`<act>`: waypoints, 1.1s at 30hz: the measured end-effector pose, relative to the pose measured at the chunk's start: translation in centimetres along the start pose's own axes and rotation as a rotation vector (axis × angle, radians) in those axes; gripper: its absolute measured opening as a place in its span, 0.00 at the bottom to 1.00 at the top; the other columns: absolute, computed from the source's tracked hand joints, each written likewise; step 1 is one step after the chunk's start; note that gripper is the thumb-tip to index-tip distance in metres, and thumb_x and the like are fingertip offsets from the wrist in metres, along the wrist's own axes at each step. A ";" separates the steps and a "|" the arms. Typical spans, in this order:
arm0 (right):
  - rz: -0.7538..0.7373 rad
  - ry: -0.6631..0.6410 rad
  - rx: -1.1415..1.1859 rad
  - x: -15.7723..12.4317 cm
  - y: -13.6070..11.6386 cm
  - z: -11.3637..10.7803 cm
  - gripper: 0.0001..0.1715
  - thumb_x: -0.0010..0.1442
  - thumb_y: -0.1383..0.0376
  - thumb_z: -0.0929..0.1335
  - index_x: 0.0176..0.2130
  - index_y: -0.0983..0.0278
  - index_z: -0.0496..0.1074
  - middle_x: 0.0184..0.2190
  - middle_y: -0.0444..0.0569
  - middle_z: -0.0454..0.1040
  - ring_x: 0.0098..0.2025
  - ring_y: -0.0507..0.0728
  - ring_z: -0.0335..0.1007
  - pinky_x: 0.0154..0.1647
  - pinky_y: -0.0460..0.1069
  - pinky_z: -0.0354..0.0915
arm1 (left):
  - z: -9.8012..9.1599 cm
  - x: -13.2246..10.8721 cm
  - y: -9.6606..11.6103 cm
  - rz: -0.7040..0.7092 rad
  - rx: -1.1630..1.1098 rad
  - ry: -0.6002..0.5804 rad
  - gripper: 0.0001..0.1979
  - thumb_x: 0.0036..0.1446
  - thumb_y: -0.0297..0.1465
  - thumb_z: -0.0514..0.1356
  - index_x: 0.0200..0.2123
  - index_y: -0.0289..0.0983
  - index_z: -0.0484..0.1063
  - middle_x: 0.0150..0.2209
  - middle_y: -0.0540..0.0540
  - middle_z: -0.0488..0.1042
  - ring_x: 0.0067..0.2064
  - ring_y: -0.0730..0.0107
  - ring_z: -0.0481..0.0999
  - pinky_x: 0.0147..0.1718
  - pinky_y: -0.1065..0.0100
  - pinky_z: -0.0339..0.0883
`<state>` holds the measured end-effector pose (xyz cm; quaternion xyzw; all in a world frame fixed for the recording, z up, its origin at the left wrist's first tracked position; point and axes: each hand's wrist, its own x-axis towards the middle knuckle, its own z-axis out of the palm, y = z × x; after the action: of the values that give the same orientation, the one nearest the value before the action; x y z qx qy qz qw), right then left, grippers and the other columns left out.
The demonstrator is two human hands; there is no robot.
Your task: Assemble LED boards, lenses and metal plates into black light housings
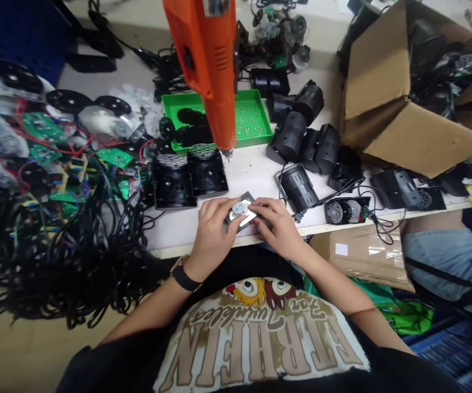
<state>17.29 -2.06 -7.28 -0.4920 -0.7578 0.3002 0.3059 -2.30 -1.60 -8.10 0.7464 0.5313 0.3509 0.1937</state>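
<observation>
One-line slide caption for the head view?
Head view: left hand and right hand grip a small black plastic housing with a round silver disc, below a hanging orange electric screwdriver.

Orange electric screwdriver (205, 60), green dotted tray (252, 123), black housing with silver plate (239, 214), brown-lettered cream shirt print (256, 344)

A flat black casing (246, 198) sits near the front edge of the table (174, 232), partly covered by fingers, with a shiny silver plate (247, 218) on it and a small round metal disc (239, 207) on top.
</observation>
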 end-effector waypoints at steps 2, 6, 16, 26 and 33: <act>0.014 0.016 0.024 -0.2 0.2 0.0 0.19 0.67 0.68 0.65 0.56 0.62 0.75 0.55 0.56 0.75 0.58 0.61 0.70 0.62 0.61 0.69 | 0.4 0.0 0.6 0.006 0.033 0.027 0.14 0.68 0.33 0.60 0.54 0.37 0.74 0.47 0.42 0.77 0.51 0.56 0.74 0.55 0.55 0.69; 0.086 0.054 0.079 -0.5 0.6 0.1 0.17 0.66 0.67 0.67 0.53 0.59 0.75 0.54 0.54 0.75 0.57 0.61 0.73 0.58 0.60 0.73 | 0.5 0.2 0.8 0.019 0.083 -0.005 0.12 0.69 0.31 0.58 0.54 0.36 0.73 0.47 0.41 0.76 0.52 0.55 0.73 0.55 0.52 0.69; 0.169 0.115 0.197 -1.0 0.8 0.4 0.14 0.65 0.63 0.69 0.51 0.58 0.76 0.52 0.53 0.75 0.39 0.55 0.80 0.47 0.56 0.81 | 0.3 0.9 -0.1 -0.032 -0.175 -0.062 0.11 0.65 0.27 0.62 0.51 0.37 0.75 0.49 0.43 0.73 0.52 0.61 0.74 0.57 0.56 0.70; 0.150 0.137 0.120 -1.6 0.3 0.4 0.12 0.66 0.62 0.69 0.49 0.58 0.78 0.51 0.54 0.77 0.49 0.58 0.79 0.49 0.56 0.81 | 1.0 0.5 -0.8 -0.015 -0.258 -0.046 0.14 0.65 0.24 0.61 0.53 0.36 0.75 0.51 0.42 0.73 0.55 0.62 0.74 0.59 0.57 0.69; 0.111 0.163 0.038 1.3 -1.1 -3.0 0.08 0.65 0.62 0.70 0.44 0.58 0.77 0.45 0.52 0.80 0.44 0.58 0.79 0.43 0.55 0.79 | 1.7 -0.3 -0.9 0.008 -0.211 0.020 0.15 0.68 0.27 0.58 0.57 0.39 0.72 0.52 0.41 0.72 0.57 0.59 0.73 0.60 0.51 0.69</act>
<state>18.52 -0.79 -4.38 -0.5500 -0.6963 0.2899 0.3587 -1.69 -1.46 -9.93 0.7204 0.4903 0.4132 0.2644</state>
